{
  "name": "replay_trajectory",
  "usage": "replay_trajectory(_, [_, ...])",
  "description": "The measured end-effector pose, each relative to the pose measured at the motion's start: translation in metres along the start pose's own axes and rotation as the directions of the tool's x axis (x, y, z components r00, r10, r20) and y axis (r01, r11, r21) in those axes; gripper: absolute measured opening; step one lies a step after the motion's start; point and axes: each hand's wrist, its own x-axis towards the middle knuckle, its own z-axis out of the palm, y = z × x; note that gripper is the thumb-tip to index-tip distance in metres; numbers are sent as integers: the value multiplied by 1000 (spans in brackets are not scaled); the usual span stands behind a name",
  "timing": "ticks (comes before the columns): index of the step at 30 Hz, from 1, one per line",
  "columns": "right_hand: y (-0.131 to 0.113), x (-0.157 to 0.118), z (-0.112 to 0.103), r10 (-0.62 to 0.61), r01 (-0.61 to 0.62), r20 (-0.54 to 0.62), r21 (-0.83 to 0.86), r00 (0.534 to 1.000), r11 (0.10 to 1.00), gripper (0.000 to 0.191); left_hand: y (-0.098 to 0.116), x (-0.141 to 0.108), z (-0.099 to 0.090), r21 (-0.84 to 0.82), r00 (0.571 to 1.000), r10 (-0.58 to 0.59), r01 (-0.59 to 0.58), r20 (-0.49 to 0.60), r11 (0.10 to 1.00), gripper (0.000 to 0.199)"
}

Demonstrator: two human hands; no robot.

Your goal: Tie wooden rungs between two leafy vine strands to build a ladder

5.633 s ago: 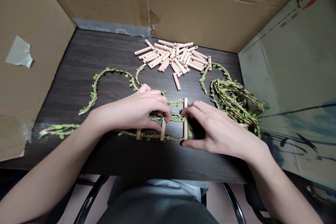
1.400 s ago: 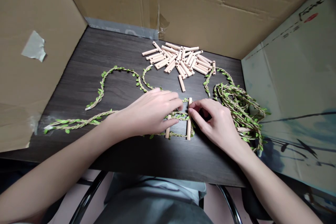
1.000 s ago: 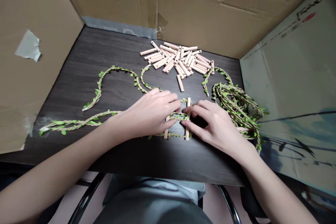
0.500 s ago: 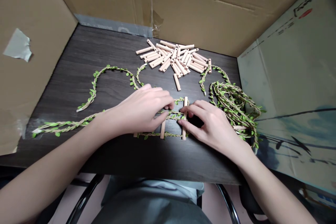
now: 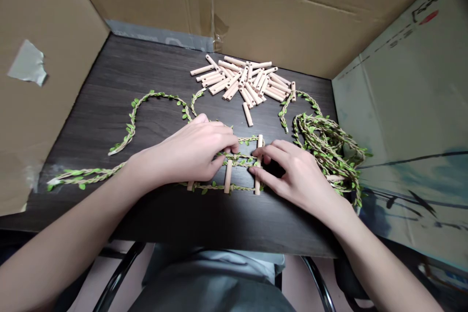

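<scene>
A small ladder of leafy braided rope and wooden dowels lies on the dark table in front of me. My left hand is bent over its left part, fingers curled and closed at the middle rope; the palm hides what lies beneath. A dowel crosses the ropes just right of my left thumb. My right hand has its thumb and fingertips on the rightmost dowel, which stands crosswise to the ropes. Another dowel shows partly below my left hand.
Loose drilled dowels are heaped at the back, one single dowel nearer me. A coil of leafy rope lies right. Rope ends are taped at the left, another strand curving behind. Cardboard walls surround the table.
My left hand has shifted slightly left along the ladder, uncovering more of the middle rope and dowel. My right hand stays at the rightmost dowel.
</scene>
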Motion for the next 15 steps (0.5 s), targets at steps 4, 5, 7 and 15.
replay_trajectory(4, [0,0,0,2,-2,2,4,1000,1000,25,0,1,0,-2,1000,-10,10,8,1000,19])
replay_trajectory(5, [0,0,0,2,-2,0,5,1000,1000,25,0,1,0,-3,1000,-12,12,10,1000,19])
replay_trajectory(7, [0,0,0,2,-2,0,7,1000,1000,24,0,1,0,-5,1000,-15,15,13,1000,19])
replay_trajectory(15, [0,0,0,6,-6,5,14,1000,1000,24,-1,1,-1,-10,1000,-4,4,-5,1000,17])
